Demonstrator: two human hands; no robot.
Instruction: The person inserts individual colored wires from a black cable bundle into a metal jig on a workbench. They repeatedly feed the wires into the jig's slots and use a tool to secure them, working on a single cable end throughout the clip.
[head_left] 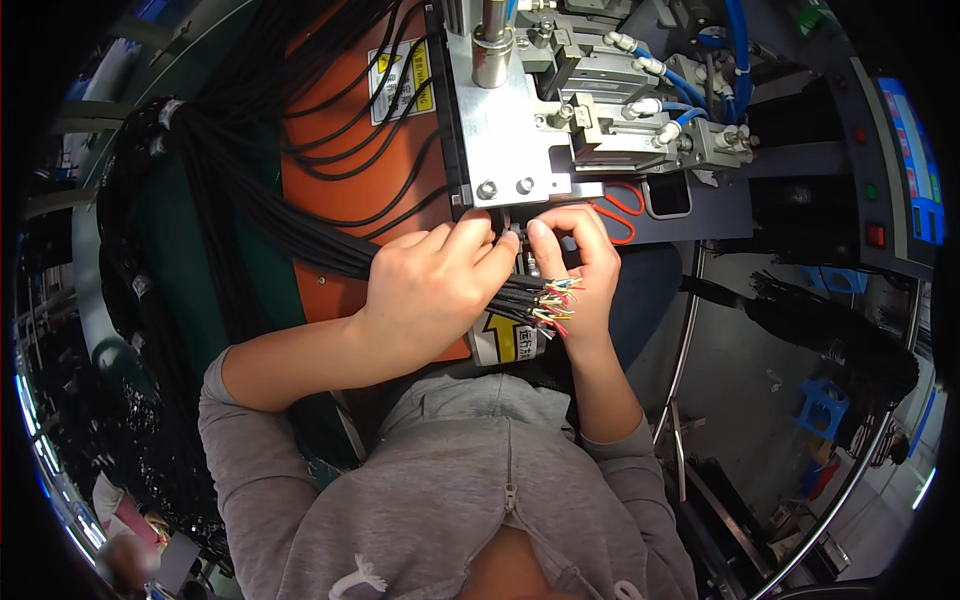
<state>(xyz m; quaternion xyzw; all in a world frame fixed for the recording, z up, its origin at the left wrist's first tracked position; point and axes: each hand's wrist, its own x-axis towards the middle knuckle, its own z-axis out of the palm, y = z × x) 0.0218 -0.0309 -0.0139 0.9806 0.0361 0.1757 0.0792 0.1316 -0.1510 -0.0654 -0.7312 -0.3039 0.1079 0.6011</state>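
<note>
A machine with a silver top plate [515, 135] and a row of metal cylinders [625, 125] spans the upper middle, next to an orange panel [345, 190]. Across that panel sweeps the cable bundle [325, 245], many black cables running from the upper left down to the person's hands, just below the plate's front edge.

The left forearm, its grey sleeve [255, 470] pushed back to the elbow, slants up to the right; the right forearm rises steeply, leaning slightly left. The left hand [430, 280] has its back turned up, knuckles bent, fingers curled over the cable bundle, which passes beneath the palm and comes out on the thumb side. Its thumb and forefinger reach forward to the machine's edge — what their tips pinch is hidden. The right hand [587, 255] stands opposite, thumb raised and forefinger arched toward it, both tips near a small metal fitting [531, 264]; whether they grip anything I cannot tell.

Beyond the right fingers lies a red loop [622, 212]. Smallest are the bared wire ends [550, 302] — red, white, yellow — fanned out before the right wrist.
</note>
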